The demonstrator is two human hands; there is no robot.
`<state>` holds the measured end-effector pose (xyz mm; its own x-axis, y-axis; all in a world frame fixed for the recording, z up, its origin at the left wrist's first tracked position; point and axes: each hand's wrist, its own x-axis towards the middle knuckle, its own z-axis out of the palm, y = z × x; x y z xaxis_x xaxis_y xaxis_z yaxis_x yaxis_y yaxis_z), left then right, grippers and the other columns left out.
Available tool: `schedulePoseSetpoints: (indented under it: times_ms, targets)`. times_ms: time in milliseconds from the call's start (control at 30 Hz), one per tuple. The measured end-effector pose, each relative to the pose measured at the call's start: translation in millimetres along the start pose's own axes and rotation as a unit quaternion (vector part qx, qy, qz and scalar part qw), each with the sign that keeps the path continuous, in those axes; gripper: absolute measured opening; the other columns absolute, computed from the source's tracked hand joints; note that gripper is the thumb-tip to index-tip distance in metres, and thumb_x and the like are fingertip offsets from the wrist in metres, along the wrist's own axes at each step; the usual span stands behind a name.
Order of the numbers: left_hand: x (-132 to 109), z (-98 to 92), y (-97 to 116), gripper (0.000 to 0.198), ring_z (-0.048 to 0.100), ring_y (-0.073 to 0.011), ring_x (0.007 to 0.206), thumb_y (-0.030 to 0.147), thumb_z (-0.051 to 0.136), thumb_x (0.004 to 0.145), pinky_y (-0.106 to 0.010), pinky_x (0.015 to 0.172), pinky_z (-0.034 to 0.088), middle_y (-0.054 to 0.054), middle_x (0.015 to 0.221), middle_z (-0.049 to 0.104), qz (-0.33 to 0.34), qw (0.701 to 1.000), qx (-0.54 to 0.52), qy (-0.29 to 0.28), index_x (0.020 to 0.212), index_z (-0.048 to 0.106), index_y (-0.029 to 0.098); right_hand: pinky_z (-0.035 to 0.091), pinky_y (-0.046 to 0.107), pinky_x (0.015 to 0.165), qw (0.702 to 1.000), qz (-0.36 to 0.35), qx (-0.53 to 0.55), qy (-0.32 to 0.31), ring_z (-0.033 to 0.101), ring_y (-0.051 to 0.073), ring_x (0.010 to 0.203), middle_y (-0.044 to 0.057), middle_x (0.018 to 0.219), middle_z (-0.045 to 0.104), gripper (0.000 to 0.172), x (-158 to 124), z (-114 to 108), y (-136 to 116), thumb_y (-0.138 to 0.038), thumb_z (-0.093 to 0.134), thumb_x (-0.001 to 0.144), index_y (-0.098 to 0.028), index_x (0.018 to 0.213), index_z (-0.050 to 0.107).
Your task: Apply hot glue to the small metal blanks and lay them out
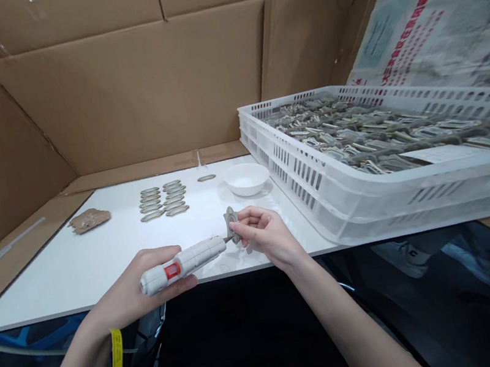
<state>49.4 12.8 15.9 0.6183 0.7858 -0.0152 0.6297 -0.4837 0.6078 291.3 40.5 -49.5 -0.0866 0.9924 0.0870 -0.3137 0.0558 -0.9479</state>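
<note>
My left hand [154, 272] is wrapped round a white handheld tool [201, 257] with a red part near its rear end. A thin, dark tip at its front reaches the edge of a small grey-green piece with pointed ends [231, 218]. That piece stands roughly upright, pinched between thumb and fingers of my right hand [264, 230]. I cannot tell whether the tip touches it. Beyond my left hand, several flat oval metal pieces [152, 208] lie in two columns on the white tabletop [112, 254]. One more such piece [206, 178] lies apart, left of a white bowl [247, 180].
A large white plastic crate [341, 205], filled with similar metal pieces [357, 128] in layers, stands on the right. Torn brown paper [89, 220] lies at the left. Cardboard walls [133, 96] enclose the back and sides. A printed white sack [433, 23] hangs over the right wall.
</note>
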Motion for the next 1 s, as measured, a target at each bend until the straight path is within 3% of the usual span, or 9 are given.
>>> schedulePoseSetpoints:
  times_ms: [233, 1000]
  targets:
    - [-2.0, -1.1, 0.3, 0.029, 0.042, -0.0109, 0.062, 0.038, 0.058, 0.089, -0.021, 0.058, 0.036, 0.003, 0.069, 0.048, -0.009, 1.0, -0.002, -0.001, 0.073, 0.045, 0.018, 0.044, 0.023, 0.051, 1.0, 0.005, 0.006, -0.005, 0.056, 0.01, 0.055, 0.001, 0.066, 0.065, 0.033, -2.0, 2.6, -4.4, -0.038, 0.085, 0.061, -0.015, 0.077, 0.068]
    - [1.2, -1.9, -0.3, 0.028, 0.045, -0.0119, 0.064, 0.04, 0.057, 0.09, -0.022, 0.06, 0.038, 0.003, 0.07, 0.05, -0.021, 1.0, -0.015, -0.011, 0.074, 0.049, 0.018, 0.045, 0.024, 0.049, 1.0, 0.002, 0.005, -0.008, 0.055, 0.01, 0.052, 0.0, 0.064, 0.064, 0.035, -1.0, 1.8, -2.3, -0.039, 0.086, 0.058, -0.016, 0.076, 0.068]
